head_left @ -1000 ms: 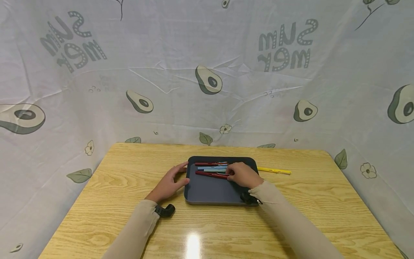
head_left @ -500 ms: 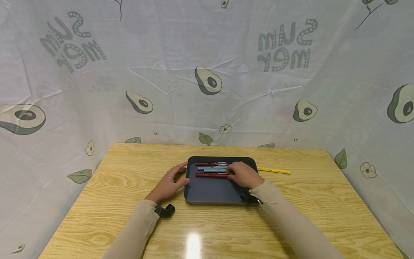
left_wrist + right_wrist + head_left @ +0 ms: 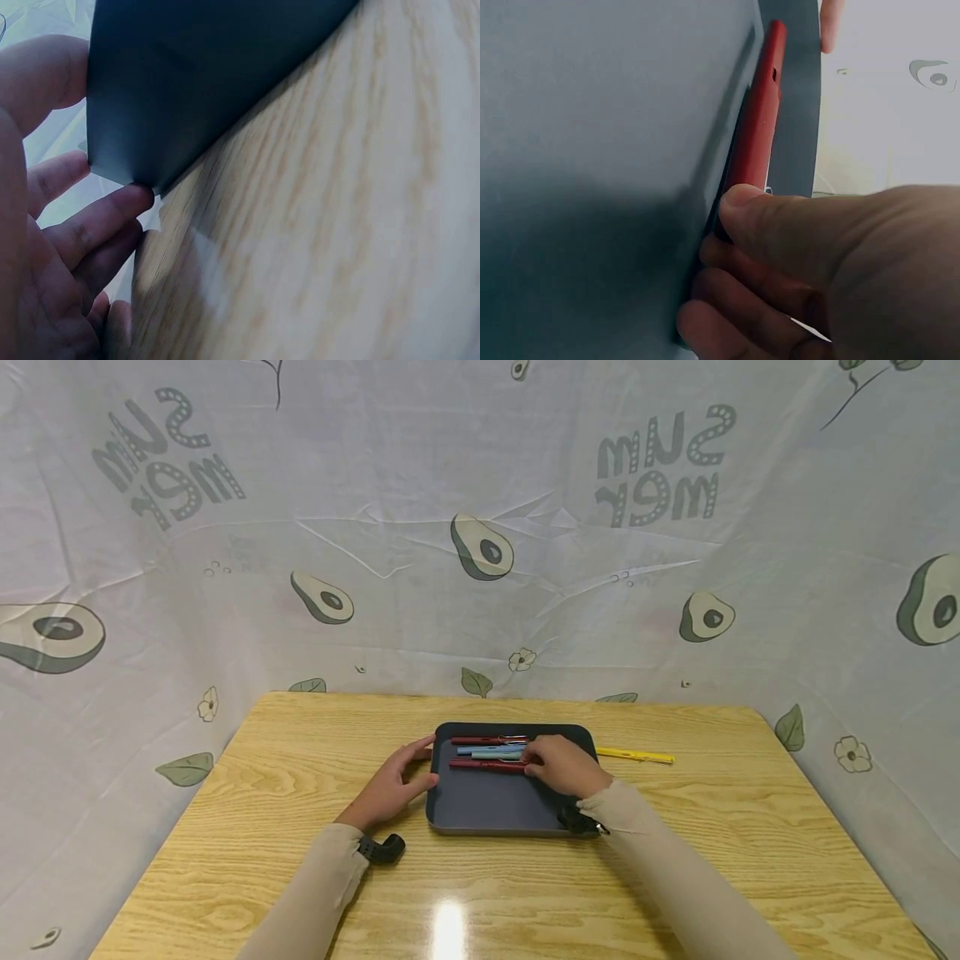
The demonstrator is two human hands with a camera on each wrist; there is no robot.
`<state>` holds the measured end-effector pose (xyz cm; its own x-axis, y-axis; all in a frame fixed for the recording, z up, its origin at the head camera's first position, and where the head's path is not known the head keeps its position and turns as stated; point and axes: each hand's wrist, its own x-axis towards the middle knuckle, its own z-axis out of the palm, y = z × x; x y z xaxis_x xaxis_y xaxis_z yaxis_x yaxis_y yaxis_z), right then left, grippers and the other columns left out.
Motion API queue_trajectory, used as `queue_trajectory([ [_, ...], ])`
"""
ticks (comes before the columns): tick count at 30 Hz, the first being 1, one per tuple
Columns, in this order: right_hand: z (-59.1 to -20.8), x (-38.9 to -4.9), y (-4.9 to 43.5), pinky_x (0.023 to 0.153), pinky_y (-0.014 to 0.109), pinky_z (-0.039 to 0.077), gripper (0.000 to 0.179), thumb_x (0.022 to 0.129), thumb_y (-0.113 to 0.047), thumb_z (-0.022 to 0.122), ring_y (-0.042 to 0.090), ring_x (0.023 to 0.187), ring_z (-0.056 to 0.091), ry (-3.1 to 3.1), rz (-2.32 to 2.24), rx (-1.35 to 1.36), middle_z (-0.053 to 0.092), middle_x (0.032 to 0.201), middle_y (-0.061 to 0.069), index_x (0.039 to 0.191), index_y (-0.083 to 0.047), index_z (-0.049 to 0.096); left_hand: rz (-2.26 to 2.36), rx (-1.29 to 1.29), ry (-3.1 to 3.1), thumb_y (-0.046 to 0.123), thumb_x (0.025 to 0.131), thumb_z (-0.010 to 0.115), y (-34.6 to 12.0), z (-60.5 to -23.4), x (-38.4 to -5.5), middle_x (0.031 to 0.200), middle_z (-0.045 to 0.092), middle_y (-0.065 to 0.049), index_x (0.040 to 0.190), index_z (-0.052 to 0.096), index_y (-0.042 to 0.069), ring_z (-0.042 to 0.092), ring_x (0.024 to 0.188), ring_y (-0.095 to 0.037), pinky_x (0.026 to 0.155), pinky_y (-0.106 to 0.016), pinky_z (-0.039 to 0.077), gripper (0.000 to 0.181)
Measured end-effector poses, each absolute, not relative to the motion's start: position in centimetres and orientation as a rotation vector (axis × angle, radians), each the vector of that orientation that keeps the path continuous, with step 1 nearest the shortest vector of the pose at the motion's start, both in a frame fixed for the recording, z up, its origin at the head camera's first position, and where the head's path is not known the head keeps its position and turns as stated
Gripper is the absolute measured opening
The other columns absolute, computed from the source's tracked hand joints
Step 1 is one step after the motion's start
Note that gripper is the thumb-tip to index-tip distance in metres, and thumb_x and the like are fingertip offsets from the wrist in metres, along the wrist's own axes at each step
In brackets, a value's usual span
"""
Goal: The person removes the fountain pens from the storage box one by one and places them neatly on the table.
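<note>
A dark grey tray (image 3: 487, 806) lies on the table. My right hand (image 3: 564, 766) reaches over its right part and pinches a dark red pen (image 3: 480, 765) between thumb and fingers. In the right wrist view the red pen (image 3: 757, 135) points away from my thumb, and its near end is hidden. Beyond it in the tray lie a light teal pen (image 3: 491, 755), a blue pen (image 3: 476, 749) and another dark red pen (image 3: 480, 740). Against the tray's left side rests my left hand (image 3: 386, 785), fingers spread, fingertips at the tray wall (image 3: 172, 82).
To the tray's right a yellow pen (image 3: 637, 756) lies on the wooden table (image 3: 300, 752), its left end hidden behind the tray or hand. A patterned white cloth (image 3: 405, 610) hangs behind the table.
The held dark red pen has swung from a slant to nearly level, then shifted slightly left with my right hand. My left hand has stayed at the tray's side.
</note>
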<state>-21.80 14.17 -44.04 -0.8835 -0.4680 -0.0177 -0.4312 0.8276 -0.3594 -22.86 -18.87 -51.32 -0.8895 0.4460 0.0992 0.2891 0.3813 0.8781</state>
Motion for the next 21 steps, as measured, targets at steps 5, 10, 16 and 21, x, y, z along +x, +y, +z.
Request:
queue_trajectory([
  [5,-43.5,-21.6,14.4,0.078,0.040,0.057,0.010,0.097,-0.009,0.072,0.019,0.087,0.069,2.918,-0.579,-0.729,0.075,0.098,0.003,0.105,-0.009,0.079,1.536,0.664,2.473,0.032,0.101,0.070,-18.8,-51.2,-22.8,0.152,0.052,-0.010,0.161,0.038,0.025,0.042,0.146,-0.032,0.118,-0.061,0.031,0.068],
  [10,-43.2,-21.4,14.7,0.076,0.035,0.057,0.012,0.096,-0.010,0.074,0.016,0.085,0.069,2.934,-0.631,-0.719,0.075,0.098,0.003,0.107,-0.008,0.079,1.541,0.662,2.469,0.034,0.101,0.070,-18.8,-51.2,-22.7,0.152,0.052,-0.011,0.161,0.038,0.025,0.041,0.146,-0.032,0.117,-0.062,0.031,0.069],
  [16,-43.1,-21.1,15.2,0.074,0.033,0.057,0.013,0.096,-0.010,0.074,0.014,0.084,0.068,2.953,-0.654,-0.716,0.075,0.098,0.003,0.108,-0.007,0.079,1.519,0.641,2.481,0.037,0.101,0.070,-18.8,-51.2,-22.7,0.153,0.051,-0.008,0.162,0.036,0.026,0.041,0.146,-0.030,0.118,-0.061,0.031,0.071],
  [21,-43.0,-20.9,15.7,0.075,0.033,0.057,0.013,0.095,-0.008,0.075,0.014,0.084,0.067,2.959,-0.678,-0.727,0.074,0.097,0.003,0.107,-0.007,0.079,1.504,0.635,2.483,0.036,0.101,0.070,-18.8,-51.2,-22.7,0.153,0.050,-0.007,0.163,0.036,0.027,0.041,0.147,-0.028,0.119,-0.059,0.031,0.071],
])
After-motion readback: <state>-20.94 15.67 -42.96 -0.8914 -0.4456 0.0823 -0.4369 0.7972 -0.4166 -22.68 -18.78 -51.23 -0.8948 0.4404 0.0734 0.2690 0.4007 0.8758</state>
